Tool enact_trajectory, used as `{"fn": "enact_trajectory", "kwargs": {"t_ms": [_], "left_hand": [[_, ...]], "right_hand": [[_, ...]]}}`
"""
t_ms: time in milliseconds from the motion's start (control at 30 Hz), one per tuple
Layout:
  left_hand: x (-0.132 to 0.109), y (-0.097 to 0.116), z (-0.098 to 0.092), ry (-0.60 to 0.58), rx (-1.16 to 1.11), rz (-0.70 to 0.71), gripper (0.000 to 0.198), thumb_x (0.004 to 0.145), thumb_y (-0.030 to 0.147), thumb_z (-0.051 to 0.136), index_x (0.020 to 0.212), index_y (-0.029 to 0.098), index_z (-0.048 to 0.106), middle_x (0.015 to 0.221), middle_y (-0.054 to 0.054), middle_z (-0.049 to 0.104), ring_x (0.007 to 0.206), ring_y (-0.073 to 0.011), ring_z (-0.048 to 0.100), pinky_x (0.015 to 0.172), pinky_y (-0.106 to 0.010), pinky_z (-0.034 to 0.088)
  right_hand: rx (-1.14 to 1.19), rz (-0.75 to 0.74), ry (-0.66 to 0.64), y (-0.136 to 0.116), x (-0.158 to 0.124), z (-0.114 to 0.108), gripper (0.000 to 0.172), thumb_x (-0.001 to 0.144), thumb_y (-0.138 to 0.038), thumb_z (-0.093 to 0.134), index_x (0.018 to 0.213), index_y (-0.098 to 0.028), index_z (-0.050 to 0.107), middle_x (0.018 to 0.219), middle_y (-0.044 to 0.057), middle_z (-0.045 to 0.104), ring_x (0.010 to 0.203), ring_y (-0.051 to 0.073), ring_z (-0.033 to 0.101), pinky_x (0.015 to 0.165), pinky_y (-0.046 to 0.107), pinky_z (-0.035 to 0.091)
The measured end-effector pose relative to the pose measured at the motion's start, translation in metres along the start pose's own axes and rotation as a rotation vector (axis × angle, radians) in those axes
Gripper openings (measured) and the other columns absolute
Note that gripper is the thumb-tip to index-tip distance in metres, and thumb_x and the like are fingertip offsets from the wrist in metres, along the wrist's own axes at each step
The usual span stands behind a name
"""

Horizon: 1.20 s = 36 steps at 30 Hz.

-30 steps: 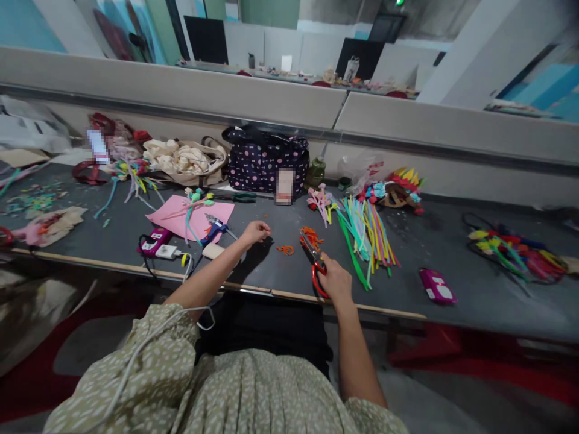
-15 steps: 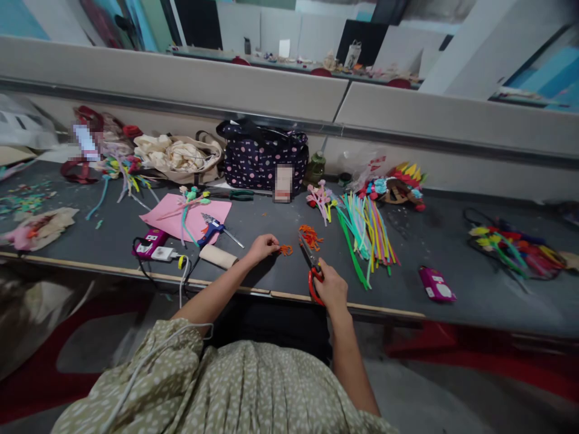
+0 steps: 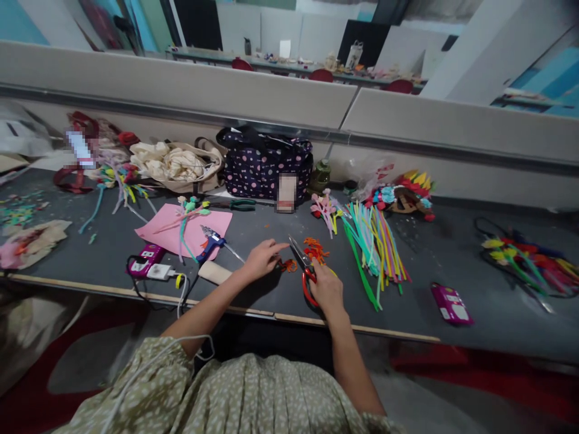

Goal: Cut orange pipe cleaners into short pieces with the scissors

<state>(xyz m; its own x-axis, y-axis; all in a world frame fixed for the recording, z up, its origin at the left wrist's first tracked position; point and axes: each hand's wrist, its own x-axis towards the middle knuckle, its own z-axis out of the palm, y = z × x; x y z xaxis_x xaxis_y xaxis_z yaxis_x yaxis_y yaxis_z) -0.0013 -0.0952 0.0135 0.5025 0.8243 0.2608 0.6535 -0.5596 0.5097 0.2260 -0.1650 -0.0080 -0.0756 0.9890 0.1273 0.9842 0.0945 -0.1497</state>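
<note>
My right hand (image 3: 327,287) grips red-handled scissors (image 3: 309,276), their blades pointing away from me and slightly left. My left hand (image 3: 265,258) is just left of the blades, index finger stretched toward their tips and the other fingers curled. Nothing shows in this hand, though its underside is hidden. Below the index finger lies a small heap of orange pipe cleaner pieces (image 3: 288,266). A second pile of orange pieces (image 3: 315,248) lies beyond the scissors, partly behind them.
Long coloured pipe cleaners (image 3: 377,244) lie to the right, near a purple box (image 3: 451,303). At left are a cardboard tube (image 3: 214,273), a blue glue gun (image 3: 210,246), pink paper (image 3: 158,230) and a power strip (image 3: 151,261). A dotted bag (image 3: 253,169) stands behind.
My left index finger has stretched out toward the scissor tips. The scissors have turned so their blades lean further left. The view has shifted slightly.
</note>
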Motion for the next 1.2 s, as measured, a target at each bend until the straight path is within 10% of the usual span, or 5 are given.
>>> {"fn": "enact_trajectory", "kwargs": {"t_ms": [533,733,900,1200], "left_hand": [[0.035,-0.068,-0.013,-0.111,0.238,-0.212,0.061,0.083,0.012,0.04,0.141,0.031,0.035,0.103,-0.007,0.058,0.097,-0.0193,0.055,0.081,-0.028,0.042],[0.044,-0.096,-0.022,-0.104,0.235,-0.356,0.035,0.081,0.017,0.048,0.113,0.019,0.062,0.1,-0.009,0.063,0.096,-0.021,0.058,0.081,-0.028,0.042],[0.059,-0.082,-0.019,-0.144,0.089,-0.338,0.018,0.08,0.022,0.052,0.087,0.019,0.068,0.094,-0.006,0.067,0.088,-0.0184,0.06,0.077,-0.026,0.043],[0.09,-0.029,0.023,-0.303,-0.198,-0.217,0.03,0.076,0.022,0.057,0.104,0.016,0.065,0.098,-0.005,0.068,0.085,-0.016,0.061,0.076,-0.025,0.045]], "right_hand": [[-0.088,-0.065,-0.007,-0.034,0.06,-0.005,0.054,0.084,-0.024,0.05,0.137,-0.017,0.039,0.106,0.01,0.058,0.097,0.021,0.052,0.08,0.027,0.039],[0.083,0.06,0.036,-0.006,0.053,0.001,0.05,0.083,-0.023,0.049,0.133,-0.019,0.046,0.104,0.007,0.063,0.096,0.019,0.056,0.081,0.027,0.041],[0.292,0.341,0.033,0.03,0.036,0.007,0.053,0.078,-0.035,0.054,0.131,-0.026,0.049,0.102,0.002,0.067,0.089,0.018,0.062,0.072,0.025,0.045],[0.498,0.56,0.036,0.054,0.009,0.0,0.053,0.077,-0.042,0.051,0.126,-0.025,0.055,0.105,0.006,0.069,0.088,0.021,0.066,0.075,0.029,0.049]]}}
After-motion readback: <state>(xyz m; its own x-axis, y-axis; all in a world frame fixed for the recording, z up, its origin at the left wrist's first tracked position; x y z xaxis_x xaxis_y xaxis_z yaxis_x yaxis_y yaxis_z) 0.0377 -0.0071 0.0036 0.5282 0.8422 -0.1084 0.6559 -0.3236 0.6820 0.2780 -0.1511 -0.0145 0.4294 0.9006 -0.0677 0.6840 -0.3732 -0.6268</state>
